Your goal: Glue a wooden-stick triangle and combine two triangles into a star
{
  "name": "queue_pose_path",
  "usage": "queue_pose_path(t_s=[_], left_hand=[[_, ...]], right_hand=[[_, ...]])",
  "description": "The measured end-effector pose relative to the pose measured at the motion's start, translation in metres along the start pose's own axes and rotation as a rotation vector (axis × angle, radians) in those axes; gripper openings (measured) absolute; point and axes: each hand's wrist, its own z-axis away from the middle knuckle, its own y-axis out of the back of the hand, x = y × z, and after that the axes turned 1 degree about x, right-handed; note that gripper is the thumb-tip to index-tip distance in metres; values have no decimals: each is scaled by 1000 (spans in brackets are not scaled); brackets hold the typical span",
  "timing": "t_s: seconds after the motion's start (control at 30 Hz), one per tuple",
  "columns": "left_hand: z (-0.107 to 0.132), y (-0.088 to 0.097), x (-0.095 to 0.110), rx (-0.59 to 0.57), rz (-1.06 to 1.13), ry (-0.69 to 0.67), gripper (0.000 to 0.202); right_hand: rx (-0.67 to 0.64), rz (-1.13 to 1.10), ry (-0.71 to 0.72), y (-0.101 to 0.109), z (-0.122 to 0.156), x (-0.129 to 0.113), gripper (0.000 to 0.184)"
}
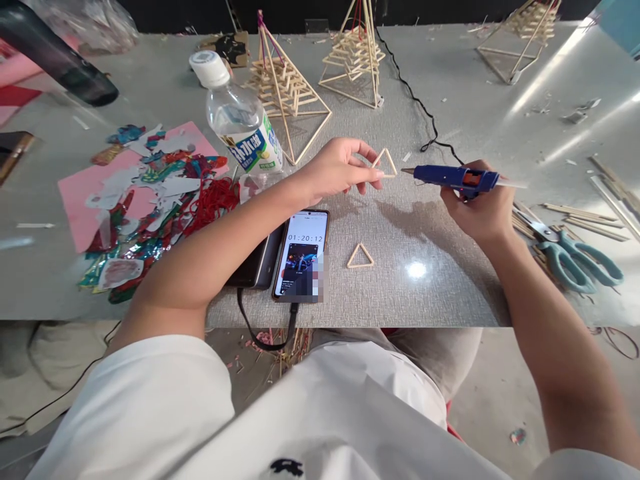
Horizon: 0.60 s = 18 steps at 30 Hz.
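Note:
Between its fingertips, my left hand (350, 167) pinches a small triangle of wooden sticks (393, 163) above the table. My right hand (481, 210) grips a blue hot glue gun (450, 179), its fingers wrapped round the handle. The gun's nozzle points left and sits just beside the triangle's right corner; whether it touches cannot be made out. A second wooden triangle (361, 265) lies flat on the table below, close to the phone (303, 257).
Stick pyramids (300, 100) stand at the back, beside a plastic bottle (245, 120). Scissors (575, 257) and loose sticks (590, 217) lie at right. Red string and foil scraps (155, 207) cover the left. A black cord (417, 100) runs behind the glue gun.

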Motion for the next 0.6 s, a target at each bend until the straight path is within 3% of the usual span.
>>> queue_pose_path(t_s=[0.6], left_hand=[[-1, 3, -3, -35, 23, -4, 19]], right_hand=[[-27, 35, -17, 0, 0, -1, 25]])
